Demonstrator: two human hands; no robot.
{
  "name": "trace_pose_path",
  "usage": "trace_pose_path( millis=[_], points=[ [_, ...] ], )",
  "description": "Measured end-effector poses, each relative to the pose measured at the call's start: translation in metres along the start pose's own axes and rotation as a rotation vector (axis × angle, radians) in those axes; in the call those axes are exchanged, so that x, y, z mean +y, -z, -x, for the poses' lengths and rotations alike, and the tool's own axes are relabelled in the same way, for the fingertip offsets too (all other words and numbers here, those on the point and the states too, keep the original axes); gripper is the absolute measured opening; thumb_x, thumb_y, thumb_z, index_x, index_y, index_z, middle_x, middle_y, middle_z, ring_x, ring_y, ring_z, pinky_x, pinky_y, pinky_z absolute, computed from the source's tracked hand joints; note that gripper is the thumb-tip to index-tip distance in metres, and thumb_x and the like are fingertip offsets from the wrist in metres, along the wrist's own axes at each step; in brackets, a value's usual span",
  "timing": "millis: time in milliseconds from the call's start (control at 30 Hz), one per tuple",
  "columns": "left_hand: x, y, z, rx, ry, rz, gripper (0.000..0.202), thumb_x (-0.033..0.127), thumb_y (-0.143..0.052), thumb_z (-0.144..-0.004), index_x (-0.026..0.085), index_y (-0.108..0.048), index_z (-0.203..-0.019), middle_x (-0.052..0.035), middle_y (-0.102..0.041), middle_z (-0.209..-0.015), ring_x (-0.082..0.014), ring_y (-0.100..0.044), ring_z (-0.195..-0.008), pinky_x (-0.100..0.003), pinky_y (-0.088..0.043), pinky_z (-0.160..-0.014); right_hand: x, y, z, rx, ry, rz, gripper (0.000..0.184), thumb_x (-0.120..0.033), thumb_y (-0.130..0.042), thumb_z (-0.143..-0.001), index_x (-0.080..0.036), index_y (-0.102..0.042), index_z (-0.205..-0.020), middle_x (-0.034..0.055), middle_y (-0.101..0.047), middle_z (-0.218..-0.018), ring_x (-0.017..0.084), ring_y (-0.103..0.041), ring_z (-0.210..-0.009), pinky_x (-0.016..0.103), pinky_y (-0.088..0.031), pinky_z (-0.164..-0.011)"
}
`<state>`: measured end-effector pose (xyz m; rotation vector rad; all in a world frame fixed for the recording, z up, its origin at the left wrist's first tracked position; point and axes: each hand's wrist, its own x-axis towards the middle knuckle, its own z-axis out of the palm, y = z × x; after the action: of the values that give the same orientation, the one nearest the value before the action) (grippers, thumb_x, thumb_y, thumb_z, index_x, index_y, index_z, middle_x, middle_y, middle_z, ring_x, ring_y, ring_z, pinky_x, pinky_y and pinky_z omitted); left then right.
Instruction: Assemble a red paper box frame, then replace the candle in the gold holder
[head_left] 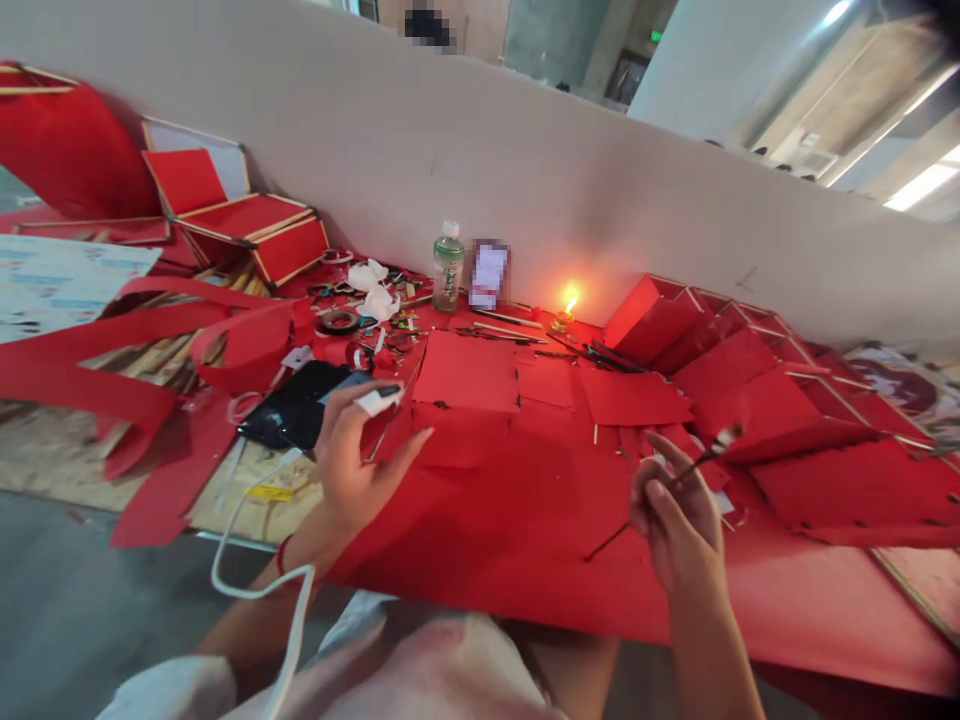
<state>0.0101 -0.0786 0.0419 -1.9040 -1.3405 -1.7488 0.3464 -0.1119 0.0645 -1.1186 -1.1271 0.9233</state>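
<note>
My left hand point(358, 455) pinches a small white piece point(377, 400), my right hand point(675, 520) pinches a thin stick point(694, 465). I judge that a careless sweep could tip the lit candle point(564, 312) onto the red paper point(465, 375).

The paper sheets point(465, 372) look matt, the phone point(294, 408) glossy, the bottle point(448, 268) plastic.

Red paper sheets point(465, 370) on red desk point(487, 550); green bottle point(448, 268), white cap, far edge; orange candle flame point(570, 298); black phone point(296, 405); white cable point(247, 560); beige wall point(525, 150).
</note>
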Motion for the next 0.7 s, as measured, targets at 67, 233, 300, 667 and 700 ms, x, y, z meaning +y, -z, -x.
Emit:
trace_pose_path(
  millis=[67,233,300,667,700],
  points=[
    [-0.013,-0.006,-0.004,-0.081,0.123,0.139,0.046,0.028,-0.081,-0.082,0.027,-0.063,-0.124,-0.0088,-0.070,-0.117,-0.0279,-0.068,-0.110,-0.046,-0.057,-0.097,-0.005,-0.007,0.006,-0.041,0.011,0.112,0.037,-0.039,-0.069,-0.091,-0.024,-0.069,-0.125,-0.0065,-0.046,-0.059,0.008,-0.040,-0.047,0.017,-0.027,-0.040],
    [-0.029,-0.012,-0.006,-0.182,0.285,0.394,0.037,0.029,-0.075,-0.087,0.035,-0.067,-0.123,-0.0029,-0.073,-0.115,-0.0245,-0.071,-0.104,-0.042,-0.060,-0.093,-0.010,-0.025,0.004,-0.060,0.090,0.462,0.031,-0.041,-0.068,-0.087,-0.017,-0.077,-0.106,-0.0044,-0.050,-0.062,0.009,-0.038,-0.052,0.021,-0.033,-0.047],
    [-0.031,-0.013,-0.006,-0.185,0.291,0.436,0.036,0.028,-0.076,-0.087,0.036,-0.069,-0.121,-0.0011,-0.075,-0.113,-0.0216,-0.073,-0.100,-0.038,-0.061,-0.089,-0.009,-0.032,0.001,-0.070,0.112,0.509,0.030,-0.042,-0.068,-0.086,-0.017,-0.077,-0.100,-0.0030,-0.055,-0.066,0.010,-0.044,-0.056,0.022,-0.039,-0.052],
    [-0.003,-0.018,-0.012,-0.197,0.122,0.335,0.027,0.025,-0.079,-0.085,0.028,-0.071,-0.111,-0.0024,-0.076,-0.105,-0.0204,-0.074,-0.094,-0.034,-0.063,-0.083,-0.012,-0.046,0.016,-0.158,0.537,0.727,0.023,-0.017,-0.048,-0.102,-0.016,-0.071,-0.108,0.0017,-0.069,-0.079,0.010,-0.064,-0.065,0.018,-0.049,-0.063],
    [0.000,-0.018,-0.014,-0.198,0.087,0.326,0.026,0.023,-0.078,-0.085,0.027,-0.071,-0.110,-0.0025,-0.076,-0.105,-0.0199,-0.074,-0.093,-0.033,-0.063,-0.082,-0.013,-0.047,0.019,-0.167,0.591,0.761,0.023,-0.015,-0.048,-0.102,-0.015,-0.070,-0.110,0.0020,-0.069,-0.080,0.010,-0.065,-0.065,0.018,-0.050,-0.063]
  ],
)
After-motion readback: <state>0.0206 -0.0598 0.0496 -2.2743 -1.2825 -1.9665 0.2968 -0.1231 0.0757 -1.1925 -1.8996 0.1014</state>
